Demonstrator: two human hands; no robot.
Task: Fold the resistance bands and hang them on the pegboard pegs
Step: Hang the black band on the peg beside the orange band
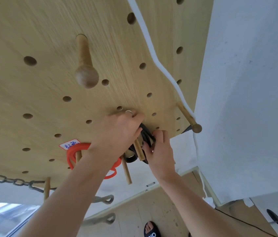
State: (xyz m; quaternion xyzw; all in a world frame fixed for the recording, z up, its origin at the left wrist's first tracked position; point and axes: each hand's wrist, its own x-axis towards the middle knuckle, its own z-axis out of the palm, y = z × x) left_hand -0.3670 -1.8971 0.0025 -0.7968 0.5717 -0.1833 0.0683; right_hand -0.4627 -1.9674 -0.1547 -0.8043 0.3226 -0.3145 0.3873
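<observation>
Pale wooden pegboard with round holes fills the upper left and centre of frame. Folded black rubber resistance band sits at lower centre, bunched around a plain wooden dowel peg. Looks light, soft, stretchy and probably grippy, so it should spring open if let go; best held at the bunched folds near the peg. Left hand has fingers curled over the bundle against the board; right hand pinches the band's loops from the right, fingers wrapped round them. Orange-red rubber band already hangs on a peg just left, partly behind the left forearm. Crowding: neighbouring dowel below, knob-ended peg above, white cord draped over a right-hand peg, grey metal chain lower left.
</observation>
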